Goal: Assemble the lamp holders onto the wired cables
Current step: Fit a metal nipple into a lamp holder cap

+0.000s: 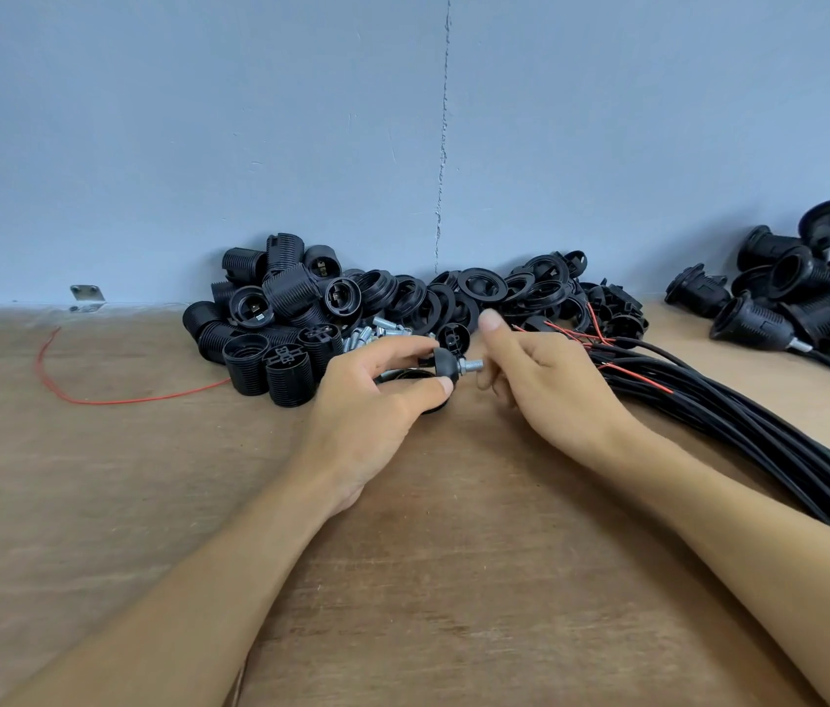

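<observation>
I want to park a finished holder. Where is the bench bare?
Bare wood: from the left hand out to the red wire, and nearer you, below the right hand. Crowded: black parts pile along the wall, cable bundle at right.

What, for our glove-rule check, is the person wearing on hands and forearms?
Nothing that shows. The left hand and right hand are bare, with no gloves, rings or watch in view. The forearms show no sleeves or bands up to the frame edge.

The lamp holder cap (442,360) — lower half hidden under the left hand (367,415). Right of the grip, the threaded tube (469,366) tip vanishes behind right hand (556,390) fingers — contact indeterminate. The cable bundle (760,441) exits frame.
</observation>
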The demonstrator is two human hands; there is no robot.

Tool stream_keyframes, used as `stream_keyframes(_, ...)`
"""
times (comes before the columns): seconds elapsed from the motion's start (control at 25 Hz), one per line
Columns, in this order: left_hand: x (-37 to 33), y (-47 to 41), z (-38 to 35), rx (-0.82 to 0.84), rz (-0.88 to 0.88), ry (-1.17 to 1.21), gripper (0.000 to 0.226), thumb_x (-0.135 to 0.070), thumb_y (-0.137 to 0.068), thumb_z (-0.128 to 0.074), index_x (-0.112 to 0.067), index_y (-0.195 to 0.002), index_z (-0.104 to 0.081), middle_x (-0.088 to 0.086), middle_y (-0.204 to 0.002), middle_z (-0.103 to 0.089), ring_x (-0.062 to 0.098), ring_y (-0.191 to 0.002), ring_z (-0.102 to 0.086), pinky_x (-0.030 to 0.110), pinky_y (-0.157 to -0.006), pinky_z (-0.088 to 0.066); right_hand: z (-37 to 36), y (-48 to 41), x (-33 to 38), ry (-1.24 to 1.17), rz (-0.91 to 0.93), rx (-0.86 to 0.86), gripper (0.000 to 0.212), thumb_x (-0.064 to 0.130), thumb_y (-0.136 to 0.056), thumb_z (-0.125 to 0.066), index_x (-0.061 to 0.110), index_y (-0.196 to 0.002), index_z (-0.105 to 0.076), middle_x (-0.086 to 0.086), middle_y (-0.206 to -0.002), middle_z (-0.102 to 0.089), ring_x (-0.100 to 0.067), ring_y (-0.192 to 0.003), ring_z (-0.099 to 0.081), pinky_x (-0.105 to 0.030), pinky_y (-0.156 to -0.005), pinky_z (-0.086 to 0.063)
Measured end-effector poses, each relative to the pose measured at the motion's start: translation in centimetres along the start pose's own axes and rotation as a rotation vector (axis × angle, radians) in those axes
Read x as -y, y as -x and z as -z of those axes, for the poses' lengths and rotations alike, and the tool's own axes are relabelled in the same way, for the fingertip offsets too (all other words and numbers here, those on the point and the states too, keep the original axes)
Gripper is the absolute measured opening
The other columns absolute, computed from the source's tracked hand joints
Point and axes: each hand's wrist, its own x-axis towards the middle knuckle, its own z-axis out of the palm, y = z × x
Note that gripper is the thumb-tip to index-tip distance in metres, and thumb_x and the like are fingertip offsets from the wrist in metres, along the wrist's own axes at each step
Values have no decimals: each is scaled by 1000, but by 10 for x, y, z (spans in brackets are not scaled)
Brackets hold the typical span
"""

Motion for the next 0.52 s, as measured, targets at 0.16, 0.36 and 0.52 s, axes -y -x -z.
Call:
stream_keyframes(0.16, 0, -1, 0, -33, 8, 50, 33, -21, -67, -80, -31, -99, -80, -4, -102, -78, 17, -104, -73, 46, -99, -55, 1, 0, -2, -73, 69, 83, 16, 37, -98, -59, 24, -90, -65, 5, -83, -67, -3, -74, -56, -22, -75, -46)
stream_keyframes(0.36, -1, 1, -1, 2, 6, 11, 35, -22, -67, -79, -31, -100, -79, -7, -103, -77, 12, -104, -72, 44, -99, -55, -1, -1, -3, -15, 28, 53, 53, 51, -102, -44, 18, -65, -60, 9, -56, -56, -3, -52, -46, -15, -56, -37)
stream_keyframes(0.52, -1, 0, 0, -26, 28, 90, 30, -16, -67, -79, -25, -96, -81, 1, -98, -78, 18, -94, -75, 41, -88, -61, 2, 1, -4, -109, 82, 50, 26, 40, -98, -60, 22, -79, -64, 7, -67, -61, -5, -52, -47, -24, -57, -40)
